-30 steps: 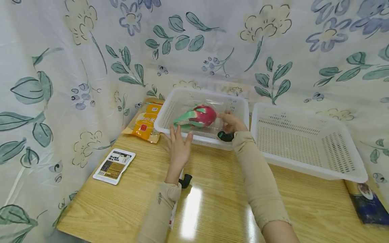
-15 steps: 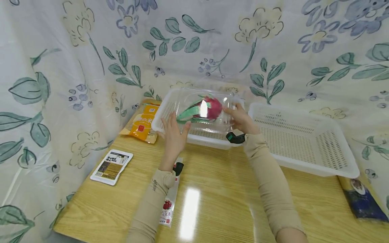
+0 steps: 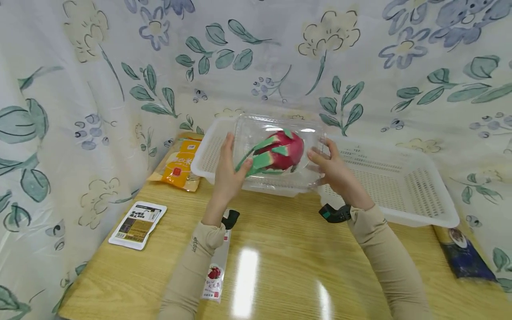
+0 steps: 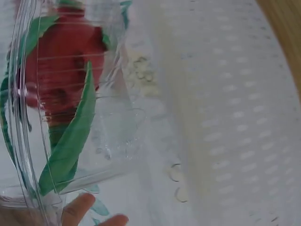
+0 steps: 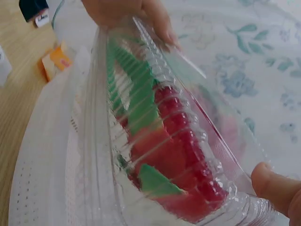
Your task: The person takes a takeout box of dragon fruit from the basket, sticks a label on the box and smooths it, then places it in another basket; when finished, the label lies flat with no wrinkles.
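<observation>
A clear plastic clamshell box [image 3: 308, 171] with a red dragon fruit [image 3: 289, 151] inside is held up over the left white basket [image 3: 208, 153]. My left hand [image 3: 230, 171] grips the box's left end, its thumb on the near side. At the opposite end my right hand [image 3: 336, 166] pinches the box with thumb and fingers. In the left wrist view the dragon fruit [image 4: 66, 61] shows its green scales through the plastic. The right wrist view has the left hand [image 5: 136, 12] at the far end of the box and the right thumb [image 5: 275, 186] at the near end.
A second white basket [image 3: 384, 178] stands to the right, by a dark blue packet [image 3: 466, 258]. Left of the baskets lie an orange bag [image 3: 180, 162] and a white pouch [image 3: 138, 224]. A printed strip [image 3: 214, 275] lies on the wooden table [image 3: 280, 266] near the left forearm.
The box with the dragon fruit has risen out of the left basket and tilted towards the camera. My left hand, earlier open at the basket's rim, now grips the box too.
</observation>
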A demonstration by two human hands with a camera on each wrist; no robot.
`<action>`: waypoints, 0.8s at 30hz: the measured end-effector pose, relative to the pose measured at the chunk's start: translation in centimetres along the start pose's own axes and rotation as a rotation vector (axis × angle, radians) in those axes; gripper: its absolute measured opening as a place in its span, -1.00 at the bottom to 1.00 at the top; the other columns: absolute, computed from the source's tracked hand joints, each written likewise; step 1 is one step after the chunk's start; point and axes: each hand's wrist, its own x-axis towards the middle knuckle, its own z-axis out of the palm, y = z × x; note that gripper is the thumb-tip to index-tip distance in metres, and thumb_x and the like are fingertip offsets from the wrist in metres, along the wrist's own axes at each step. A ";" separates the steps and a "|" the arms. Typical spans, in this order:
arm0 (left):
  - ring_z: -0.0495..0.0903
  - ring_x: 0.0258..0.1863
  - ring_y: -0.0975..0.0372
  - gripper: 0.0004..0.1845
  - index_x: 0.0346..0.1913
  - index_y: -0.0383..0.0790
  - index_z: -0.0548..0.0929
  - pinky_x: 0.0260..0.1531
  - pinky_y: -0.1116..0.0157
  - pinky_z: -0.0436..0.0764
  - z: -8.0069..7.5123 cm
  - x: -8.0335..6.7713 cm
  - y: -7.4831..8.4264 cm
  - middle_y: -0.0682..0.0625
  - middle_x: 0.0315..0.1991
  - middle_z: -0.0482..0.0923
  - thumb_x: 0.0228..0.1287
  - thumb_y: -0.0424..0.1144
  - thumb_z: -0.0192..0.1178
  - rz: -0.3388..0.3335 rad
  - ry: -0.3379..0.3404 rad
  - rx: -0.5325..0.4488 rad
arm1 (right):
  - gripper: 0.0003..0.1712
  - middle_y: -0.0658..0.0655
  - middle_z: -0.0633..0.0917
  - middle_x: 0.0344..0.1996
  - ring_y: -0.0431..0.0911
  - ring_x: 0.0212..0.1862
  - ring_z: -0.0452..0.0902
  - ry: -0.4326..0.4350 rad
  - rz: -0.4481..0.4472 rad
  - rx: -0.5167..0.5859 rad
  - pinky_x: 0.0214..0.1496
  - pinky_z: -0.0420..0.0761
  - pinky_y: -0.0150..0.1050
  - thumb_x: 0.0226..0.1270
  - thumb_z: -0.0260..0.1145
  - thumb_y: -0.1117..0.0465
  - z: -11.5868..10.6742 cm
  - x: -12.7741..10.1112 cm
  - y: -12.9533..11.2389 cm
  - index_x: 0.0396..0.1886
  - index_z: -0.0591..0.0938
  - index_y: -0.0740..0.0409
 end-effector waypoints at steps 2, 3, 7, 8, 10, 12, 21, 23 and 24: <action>-0.02 0.54 -0.02 -0.13 0.55 -0.17 -0.10 0.43 -0.15 0.12 -0.3 -0.1 0.7 -0.05 0.59 -0.18 0.32 -0.03 0.11 0.018 -0.032 -0.040 | -0.14 0.15 -0.06 0.57 0.27 0.48 0.12 0.014 -0.030 0.009 -0.18 0.66 -0.02 0.49 0.05 -0.03 -0.1 -1.2 0.1 0.53 -0.26 -0.19; -0.03 0.54 -0.01 -0.12 0.55 -0.14 -0.11 0.43 -0.15 0.12 -0.4 -0.1 0.9 -0.03 0.59 -0.20 0.32 -0.05 0.12 0.033 -0.050 -0.057 | -0.14 0.16 -0.05 0.57 0.27 0.48 0.12 0.023 -0.041 0.012 -0.23 0.66 -0.10 0.49 0.05 -0.03 -0.1 -1.9 0.1 0.53 -0.26 -0.20; -0.11 0.56 0.06 -0.08 0.56 0.02 -0.16 0.44 -0.17 0.08 -1.0 -0.6 1.8 0.08 0.60 -0.28 0.28 -0.05 0.14 0.114 -0.129 -0.129 | -0.17 0.18 -0.05 0.57 0.29 0.48 0.10 0.045 -0.079 0.058 -0.33 0.67 -0.22 0.51 0.04 0.01 -0.3 -4.4 0.3 0.53 -0.23 -0.20; -0.10 0.56 0.05 -0.08 0.56 0.04 -0.16 0.43 -0.18 0.08 -1.1 -0.8 2.0 0.11 0.60 -0.30 0.28 -0.03 0.15 0.136 -0.149 -0.151 | -0.18 0.18 -0.06 0.57 0.29 0.47 0.10 0.046 -0.083 0.065 -0.33 0.69 -0.23 0.50 0.04 0.01 -0.3 -5.0 0.4 0.53 -0.22 -0.21; -0.10 0.56 0.04 -0.06 0.56 0.07 -0.18 0.43 -0.20 0.06 -1.3 -1.2 2.4 0.15 0.59 -0.34 0.28 0.06 0.13 0.177 -0.188 -0.196 | -0.19 0.18 -0.06 0.57 0.29 0.46 0.12 0.046 -0.091 0.083 -0.32 0.71 -0.22 0.51 0.04 0.03 -0.5 -6.3 0.5 0.53 -0.21 -0.23; -0.12 0.56 0.03 -0.05 0.56 0.03 -0.19 0.44 -0.19 0.03 -1.2 -1.8 2.8 0.13 0.59 -0.39 0.29 0.14 0.12 0.217 -0.215 -0.241 | -0.20 0.18 -0.05 0.57 0.24 0.44 0.19 0.046 -0.096 0.096 -0.28 0.73 -0.20 0.50 0.05 0.04 -0.7 -7.5 0.7 0.53 -0.18 -0.26; -0.26 0.58 0.06 0.01 0.55 -0.19 -0.16 0.49 -0.15 -0.09 0.6 -4.8 3.8 -0.11 0.59 -0.36 0.29 0.23 0.11 0.297 -0.189 -0.334 | -0.18 0.18 0.01 0.56 -0.43 0.10 0.52 0.153 -0.160 -0.005 0.16 0.46 0.30 0.49 0.10 0.10 -0.6 -12.0 2.3 0.54 -0.12 -0.28; -0.27 0.58 0.03 0.00 0.54 -0.24 -0.15 0.48 -0.17 -0.10 1.0 -5.5 3.7 -0.12 0.59 -0.35 0.29 0.21 0.11 0.315 -0.180 -0.350 | -0.16 0.17 0.02 0.56 -0.41 0.12 0.51 0.184 -0.184 -0.011 0.13 0.55 0.15 0.48 0.12 0.15 -0.3 -12.8 3.0 0.55 -0.12 -0.26; -0.27 0.58 0.03 0.00 0.53 -0.25 -0.16 0.48 -0.18 -0.11 1.2 -5.9 3.6 -0.10 0.59 -0.36 0.29 0.19 0.12 0.319 -0.178 -0.358 | -0.15 0.17 0.02 0.56 -0.40 0.13 0.50 0.197 -0.194 -0.005 0.09 0.60 0.11 0.47 0.14 0.17 -0.1 -13.2 3.3 0.56 -0.12 -0.26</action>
